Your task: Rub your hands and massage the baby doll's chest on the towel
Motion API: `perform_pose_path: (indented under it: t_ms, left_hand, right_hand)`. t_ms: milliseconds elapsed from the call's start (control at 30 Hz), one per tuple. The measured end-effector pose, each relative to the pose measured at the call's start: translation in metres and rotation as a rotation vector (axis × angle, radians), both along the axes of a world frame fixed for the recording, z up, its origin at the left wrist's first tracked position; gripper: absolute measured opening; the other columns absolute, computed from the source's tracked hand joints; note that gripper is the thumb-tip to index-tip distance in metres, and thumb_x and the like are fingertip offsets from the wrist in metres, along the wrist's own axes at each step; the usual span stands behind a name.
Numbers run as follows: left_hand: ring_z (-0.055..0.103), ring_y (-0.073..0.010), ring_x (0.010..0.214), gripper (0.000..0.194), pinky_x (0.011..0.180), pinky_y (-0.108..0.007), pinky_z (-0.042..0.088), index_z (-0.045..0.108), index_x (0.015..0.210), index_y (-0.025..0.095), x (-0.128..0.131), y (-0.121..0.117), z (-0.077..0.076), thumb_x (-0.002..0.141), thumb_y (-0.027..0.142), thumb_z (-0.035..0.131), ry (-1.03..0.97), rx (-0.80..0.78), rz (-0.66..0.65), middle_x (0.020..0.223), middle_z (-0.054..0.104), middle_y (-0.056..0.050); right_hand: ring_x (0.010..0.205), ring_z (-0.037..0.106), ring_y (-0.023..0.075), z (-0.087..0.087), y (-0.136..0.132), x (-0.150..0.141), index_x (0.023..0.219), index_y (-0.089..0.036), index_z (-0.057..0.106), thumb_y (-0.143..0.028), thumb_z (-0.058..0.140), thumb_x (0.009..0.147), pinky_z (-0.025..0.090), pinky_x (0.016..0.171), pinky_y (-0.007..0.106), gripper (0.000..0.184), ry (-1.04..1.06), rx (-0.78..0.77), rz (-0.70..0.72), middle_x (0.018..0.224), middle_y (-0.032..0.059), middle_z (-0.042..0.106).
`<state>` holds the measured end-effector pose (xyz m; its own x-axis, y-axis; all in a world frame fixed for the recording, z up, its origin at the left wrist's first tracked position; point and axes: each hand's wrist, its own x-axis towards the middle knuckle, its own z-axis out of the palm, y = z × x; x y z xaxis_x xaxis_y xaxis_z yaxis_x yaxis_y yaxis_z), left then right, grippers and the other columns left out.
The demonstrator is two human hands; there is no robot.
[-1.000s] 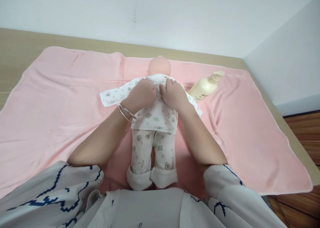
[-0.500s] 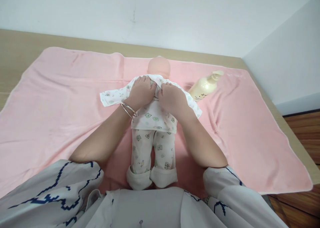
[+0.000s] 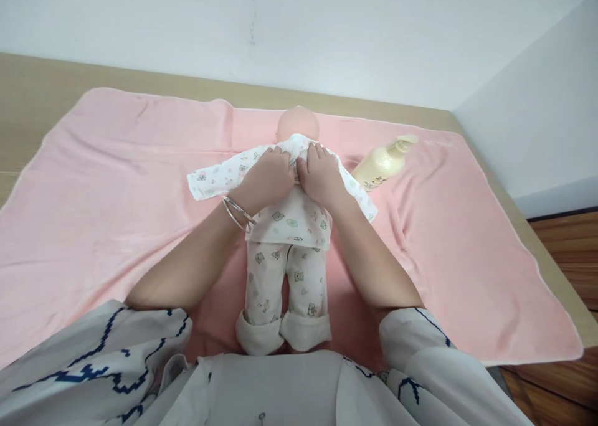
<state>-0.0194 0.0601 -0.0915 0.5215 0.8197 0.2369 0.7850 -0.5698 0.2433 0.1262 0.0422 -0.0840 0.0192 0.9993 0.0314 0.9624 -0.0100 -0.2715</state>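
Note:
A baby doll [image 3: 299,124] lies stretched out with its bald head away from me; which way its face points I cannot tell. It wears a white printed baby shirt [image 3: 290,223] and matching baby trousers [image 3: 306,283] with the cuffs turned up. At the upper part of the shirt, just below the doll's head, my left hand [image 3: 270,175] is closed on the cloth, a bangle at its wrist. Close beside it, my right hand [image 3: 323,175] grips the shirt's fabric too. The cloth between my hands is bunched, and both hands partly hide it. The sleeves spread out to either side.
Under the doll is a pink blanket [image 3: 116,195] with a few creases, spread over a wooden table [image 3: 37,96]. A pale yellow pump bottle [image 3: 380,164] lies tilted on the blanket, right by the right sleeve. A white wall [image 3: 327,33] rises behind the table.
Both hands have shifted slightly at the shirt's top, the right one a little upward. The cloth between them now sits higher, against the doll's head. The bottle and trousers stay put.

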Motion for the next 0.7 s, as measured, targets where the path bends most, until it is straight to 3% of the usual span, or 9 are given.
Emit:
perform_pose_path:
  t_ms: [200, 400, 567, 700]
  left_hand:
    - [0.069, -0.0303, 0.101, 0.028, 0.101, -0.051, 0.057, 0.068, 0.090, 0.015, -0.001, 0.007, -0.001, 0.098, 0.016, 0.041, -0.109, -0.081, 0.042, 0.093, 0.067, -0.012]
    - [0.064, -0.0319, 0.112, 0.031, 0.107, -0.051, 0.053, 0.067, 0.098, 0.014, 0.003, 0.007, 0.000, 0.101, 0.021, 0.038, -0.137, -0.149, 0.076, 0.106, 0.069, -0.016]
    - [0.065, -0.0297, 0.103, 0.025, 0.101, -0.048, 0.054, 0.064, 0.096, 0.017, 0.001, 0.022, -0.008, 0.099, 0.025, 0.041, -0.204, -0.199, 0.131, 0.104, 0.071, -0.015]
    - [0.064, -0.0326, 0.107, 0.033, 0.101, -0.052, 0.052, 0.064, 0.101, 0.017, -0.002, 0.027, -0.019, 0.103, 0.026, 0.033, -0.182, -0.125, 0.056, 0.107, 0.070, -0.019]
  right_hand:
    - [0.161, 0.037, 0.0389, -0.004, -0.003, 0.001, 0.160, 0.003, 0.038, -0.033, 0.030, 0.111, 0.028, 0.132, 0.058, 0.061, 0.009, 0.008, 0.025, 0.170, 0.0271, 0.041]
    - [0.161, 0.037, 0.0407, 0.006, -0.007, -0.001, 0.161, 0.005, 0.037, -0.030, 0.030, 0.110, 0.029, 0.132, 0.057, 0.063, -0.018, -0.032, 0.036, 0.171, 0.0276, 0.040]
    - [0.161, 0.035, 0.0439, 0.010, -0.023, -0.015, 0.161, 0.009, 0.033, -0.028, 0.031, 0.109, 0.030, 0.131, 0.060, 0.064, -0.051, -0.020, 0.064, 0.170, 0.0323, 0.038]
    - [0.148, 0.053, 0.0384, 0.009, -0.028, -0.022, 0.143, -0.003, 0.056, -0.022, 0.034, 0.107, 0.044, 0.122, 0.055, 0.047, -0.010, 0.086, 0.058, 0.150, 0.0269, 0.062]
